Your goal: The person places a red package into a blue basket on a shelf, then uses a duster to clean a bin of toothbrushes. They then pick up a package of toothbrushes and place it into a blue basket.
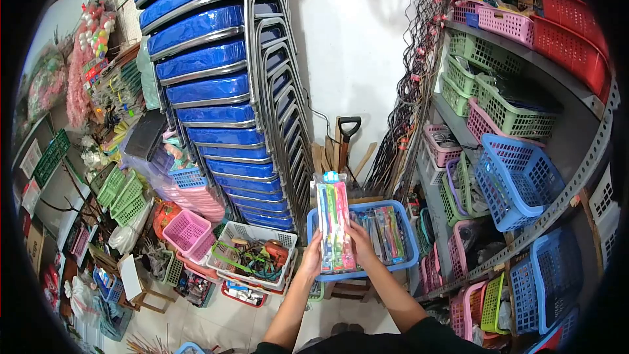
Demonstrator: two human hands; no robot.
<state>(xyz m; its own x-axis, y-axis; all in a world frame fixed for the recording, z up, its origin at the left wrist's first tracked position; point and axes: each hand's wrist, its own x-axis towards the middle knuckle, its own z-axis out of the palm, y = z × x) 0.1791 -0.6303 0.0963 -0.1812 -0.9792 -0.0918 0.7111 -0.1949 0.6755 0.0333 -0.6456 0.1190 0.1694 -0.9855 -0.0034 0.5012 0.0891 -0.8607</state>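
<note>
A clear pack of long, colourful items (335, 223), with pink, green, blue and red strips, is held upright between both hands. My left hand (312, 254) grips its left edge, and my right hand (360, 242) grips its right edge. Both hands have their fingers wrapped round the pack's sides, partly hidden behind it. Below and behind the pack is a blue basket (411, 239), which holds more packs of similar coloured items (386, 233). What exactly the packs contain is too small to tell.
Stacked blue chairs (209, 78) rise at left centre. A white basket of tools (288, 275) and a pink basket (187, 231) stand on the left. Shelves on the right hold baskets, including a blue one (517, 180). A black-handled tool (349, 128) leans on the wall.
</note>
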